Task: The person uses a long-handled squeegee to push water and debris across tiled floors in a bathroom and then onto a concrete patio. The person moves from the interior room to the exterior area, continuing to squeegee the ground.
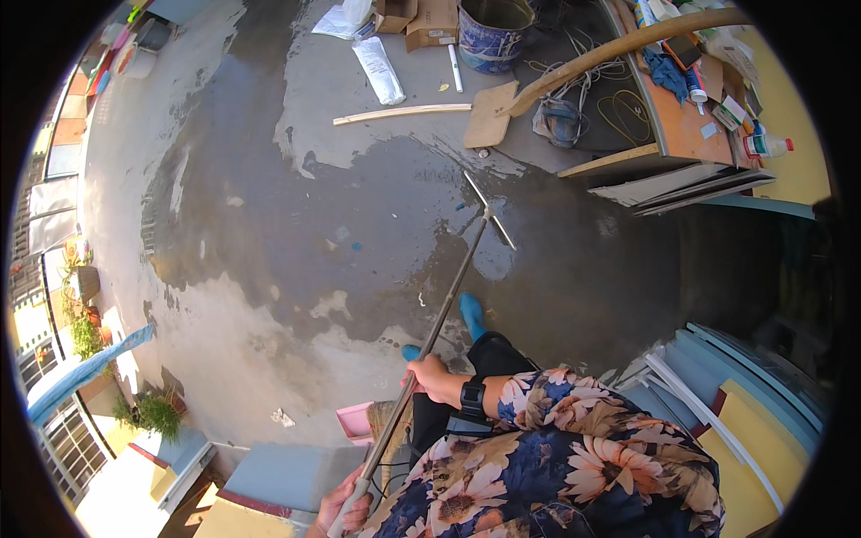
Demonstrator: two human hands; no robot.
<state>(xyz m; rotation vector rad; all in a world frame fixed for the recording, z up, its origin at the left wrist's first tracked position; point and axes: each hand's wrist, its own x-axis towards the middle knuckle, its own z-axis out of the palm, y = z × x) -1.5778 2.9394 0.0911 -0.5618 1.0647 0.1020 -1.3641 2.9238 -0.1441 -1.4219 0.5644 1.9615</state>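
Observation:
My right hand (429, 376), with a black band on its wrist, is wrapped around the middle of a long metal pole (449, 299). Lower down, my left hand (350, 508) grips the pole's grey handle end. The pole belongs to a floor squeegee, whose narrow blade (502, 230) rests on the wet concrete floor (377, 202) ahead of my feet. A shallow film of water surrounds the blade. I wear blue boots (473, 313); one shows fully, the other partly behind the pole. Beside the pole, near my left hand, are a pink dustpan (353, 422) and a straw broom (385, 424).
Ahead lie a wooden strip (402, 113), a white packet (379, 70), a paint-stained bucket (496, 33) and cardboard boxes (432, 23). A long-handled flat tool (492, 116) reaches across beside a cluttered desk (686, 131). Potted plants (158, 413) line the left; blue-and-yellow steps (269, 477) are below.

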